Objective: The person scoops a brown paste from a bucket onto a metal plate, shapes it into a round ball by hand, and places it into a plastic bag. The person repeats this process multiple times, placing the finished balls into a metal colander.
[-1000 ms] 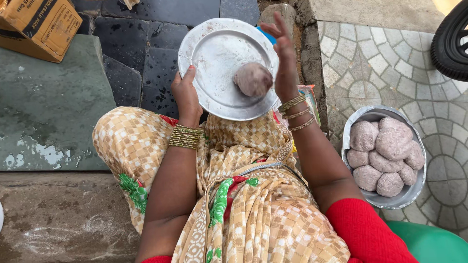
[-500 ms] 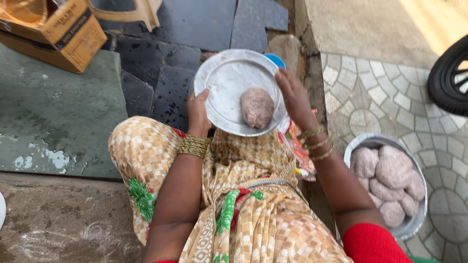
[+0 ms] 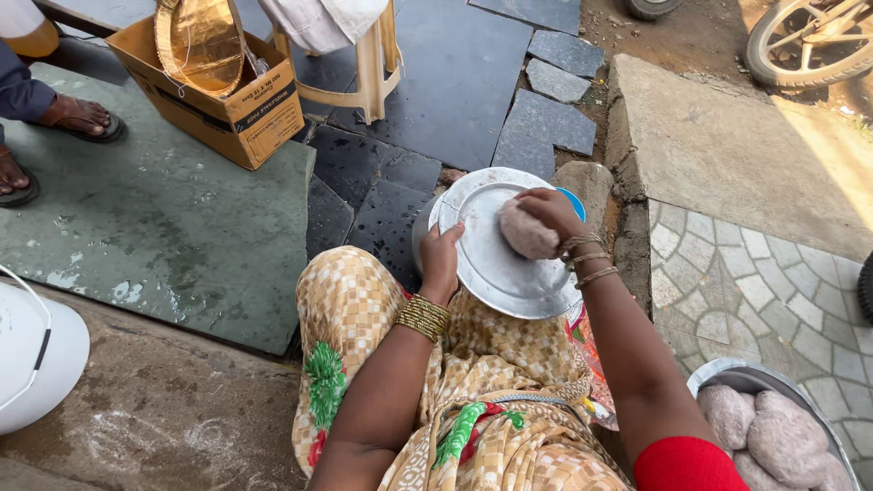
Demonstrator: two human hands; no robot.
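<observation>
A round, shallow metal plate (image 3: 496, 264), dull silver with a raised rim, sits tilted over the person's knees above the dark stone paving, its face turned up toward the camera. On its upper middle lies a ball of greyish-brown dough (image 3: 527, 232), rough and slightly flattened. The dough is partly covered from the right, and the plate's left rim is gripped.
</observation>
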